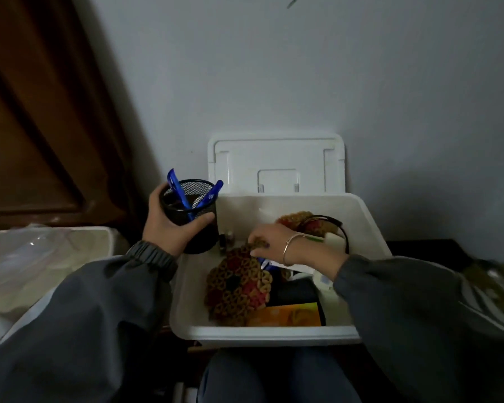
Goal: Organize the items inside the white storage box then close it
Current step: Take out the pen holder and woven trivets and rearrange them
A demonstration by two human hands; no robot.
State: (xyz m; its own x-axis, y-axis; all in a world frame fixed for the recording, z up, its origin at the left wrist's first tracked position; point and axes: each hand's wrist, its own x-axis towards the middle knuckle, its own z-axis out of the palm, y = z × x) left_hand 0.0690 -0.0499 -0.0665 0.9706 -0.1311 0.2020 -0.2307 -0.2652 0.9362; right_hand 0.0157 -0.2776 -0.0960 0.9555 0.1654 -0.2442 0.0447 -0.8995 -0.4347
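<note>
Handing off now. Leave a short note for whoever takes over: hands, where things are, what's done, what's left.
Left hand: grips the black mesh pen cup, blue pens inside, at the box's far left corner; I cannot tell whether it rests on the floor of the box.
Right hand: pinches the top edge of the round woven mat inside the white box.
Also in the box: orange carton at the near wall, black headband far right.
Done: lid open, upright at the wall.
Left: settle cup and mat, tidy the rest, close the lid.
</note>
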